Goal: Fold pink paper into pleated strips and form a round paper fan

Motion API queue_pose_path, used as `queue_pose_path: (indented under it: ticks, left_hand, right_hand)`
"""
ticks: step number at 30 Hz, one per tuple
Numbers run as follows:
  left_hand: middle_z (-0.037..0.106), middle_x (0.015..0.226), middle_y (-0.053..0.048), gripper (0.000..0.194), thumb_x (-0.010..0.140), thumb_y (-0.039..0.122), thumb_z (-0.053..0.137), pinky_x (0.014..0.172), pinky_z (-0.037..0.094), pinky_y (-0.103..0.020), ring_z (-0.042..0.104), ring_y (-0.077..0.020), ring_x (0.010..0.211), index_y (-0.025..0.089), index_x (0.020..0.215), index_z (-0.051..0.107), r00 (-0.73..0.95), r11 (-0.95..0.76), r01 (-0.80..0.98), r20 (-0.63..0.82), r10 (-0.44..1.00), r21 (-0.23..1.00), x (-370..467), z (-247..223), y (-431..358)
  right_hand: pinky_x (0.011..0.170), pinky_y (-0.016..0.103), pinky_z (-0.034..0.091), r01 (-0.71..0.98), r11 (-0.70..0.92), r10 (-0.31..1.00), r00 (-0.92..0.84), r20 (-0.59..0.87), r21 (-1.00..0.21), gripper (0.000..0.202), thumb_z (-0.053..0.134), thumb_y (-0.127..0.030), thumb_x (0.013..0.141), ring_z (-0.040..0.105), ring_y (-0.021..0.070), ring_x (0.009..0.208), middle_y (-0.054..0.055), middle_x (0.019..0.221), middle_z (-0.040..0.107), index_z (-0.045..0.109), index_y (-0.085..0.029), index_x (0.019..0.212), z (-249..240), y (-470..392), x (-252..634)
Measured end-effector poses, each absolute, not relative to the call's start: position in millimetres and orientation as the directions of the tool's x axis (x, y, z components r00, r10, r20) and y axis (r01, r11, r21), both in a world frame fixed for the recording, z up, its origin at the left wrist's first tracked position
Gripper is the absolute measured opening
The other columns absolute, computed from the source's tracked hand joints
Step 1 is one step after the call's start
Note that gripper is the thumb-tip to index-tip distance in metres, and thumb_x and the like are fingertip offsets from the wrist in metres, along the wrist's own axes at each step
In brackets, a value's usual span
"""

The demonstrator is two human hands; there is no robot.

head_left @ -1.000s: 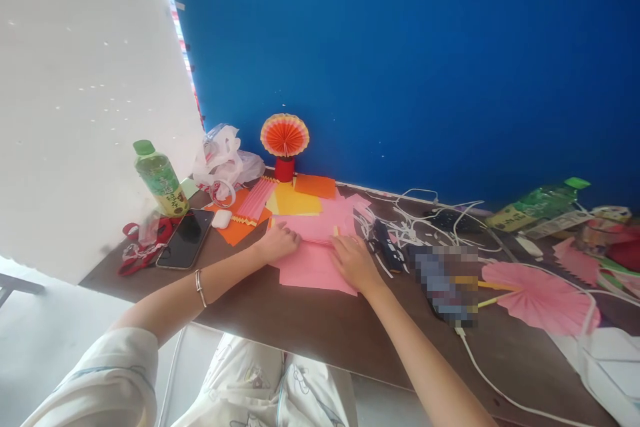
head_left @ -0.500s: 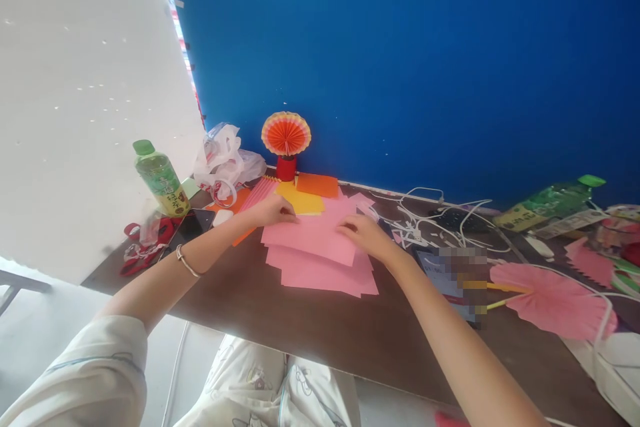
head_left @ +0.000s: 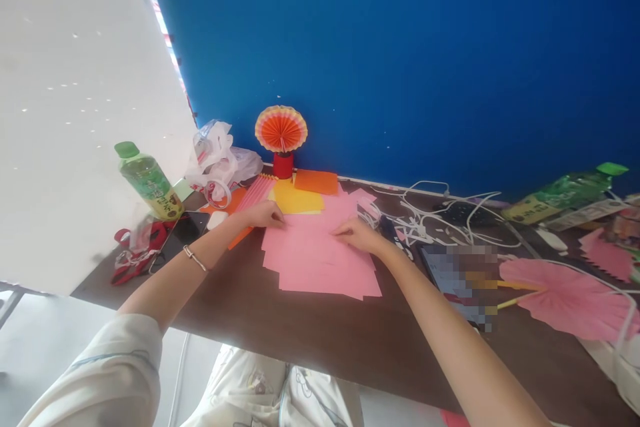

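A loose stack of pink paper (head_left: 320,270) lies in front of me on the dark table, its sheets unevenly overlapped. My left hand (head_left: 266,214) is at the stack's upper left, fingers bent together in a pinch on the pink paper. From the right, my right hand (head_left: 359,235) reaches over the sheets, thumb and fingertips closed on the paper too. Just beyond are yellow paper (head_left: 299,199) and an orange piece (head_left: 316,181). Pleated pink strips (head_left: 256,192) lie by my left hand.
A round pleated fan (head_left: 281,129) stands in a red holder at the back wall. Green-capped bottles stand left (head_left: 150,180) and lie right (head_left: 563,195). White cables (head_left: 425,213), a phone (head_left: 450,280) and a pink paper fan (head_left: 575,297) occupy the right side. A plastic bag (head_left: 215,160) sits back left.
The top pink sheet, whose front edge stood slightly raised, now lies flat over the stack. Both hands have shifted slightly toward the left, and the camera view has turned a little.
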State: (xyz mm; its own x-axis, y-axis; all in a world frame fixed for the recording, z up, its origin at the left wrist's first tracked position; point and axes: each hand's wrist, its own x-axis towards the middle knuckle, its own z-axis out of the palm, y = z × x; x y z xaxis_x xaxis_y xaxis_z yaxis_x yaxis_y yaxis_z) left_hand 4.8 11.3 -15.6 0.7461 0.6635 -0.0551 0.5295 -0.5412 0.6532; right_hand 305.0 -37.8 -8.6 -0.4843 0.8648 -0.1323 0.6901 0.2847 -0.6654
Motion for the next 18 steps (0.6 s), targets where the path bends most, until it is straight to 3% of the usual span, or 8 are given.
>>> queue_pose_path:
  ticks: [9,18]
  left_hand:
    - [0.071,0.089,-0.007,0.02,0.074,0.027,0.063,0.069,0.045,-0.022,0.063,-0.0142,0.076,0.016,0.088,0.072,0.779,-0.533,0.507,-0.095,0.62,0.677,-2.8,-8.4,9.9]
    - [0.067,0.081,-0.004,0.023,0.075,0.007,0.05,0.065,0.039,-0.02,0.057,-0.0118,0.07,0.017,0.079,0.069,0.852,-0.765,0.505,-0.092,0.515,0.4,0.8,5.3,-0.9]
  right_hand:
    - [0.084,0.035,0.046,0.699,0.404,0.849,-0.527,-0.043,-0.59,0.025,0.053,-0.019,0.077,0.061,0.0201,0.088,0.004,0.093,0.07,0.073,-0.024,0.091,-9.2,-39.8,304.6]
    - [0.08,0.034,0.048,0.715,0.459,0.842,-0.539,0.002,-0.527,0.029,0.048,-0.013,0.079,0.06,0.0185,0.084,0.005,0.089,0.067,0.072,-0.024,0.091,-8.7,-44.9,302.9]
